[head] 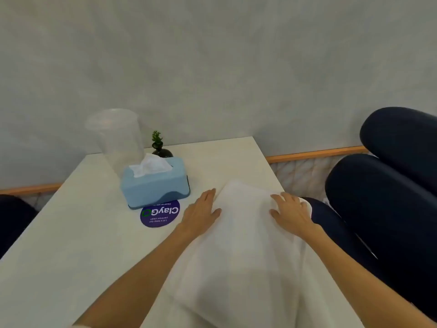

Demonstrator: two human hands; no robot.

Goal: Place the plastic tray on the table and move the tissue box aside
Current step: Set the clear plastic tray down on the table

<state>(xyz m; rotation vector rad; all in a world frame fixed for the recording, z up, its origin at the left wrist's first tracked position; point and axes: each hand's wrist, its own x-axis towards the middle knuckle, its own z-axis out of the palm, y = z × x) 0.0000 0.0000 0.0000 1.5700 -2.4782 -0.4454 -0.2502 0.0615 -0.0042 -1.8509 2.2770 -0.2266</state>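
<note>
A white plastic tray (243, 235) stretches from the bottom of the view out over the right part of the white table (71, 233). It looks blurred, and I cannot tell whether it rests on the table. My left hand (203, 209) holds its left edge near the far corner. My right hand (292, 213) grips its right edge, fingers spread over the top. A light blue tissue box (155, 185) with a white tissue sticking up stands on the table just left of my left hand, apart from the tray.
A round purple sticker (160, 215) lies flat in front of the tissue box. Behind the box stand a clear plastic cup (118, 138) and a small potted plant (159, 147). Dark blue padded seats (383, 197) are at the right; the wall is close behind.
</note>
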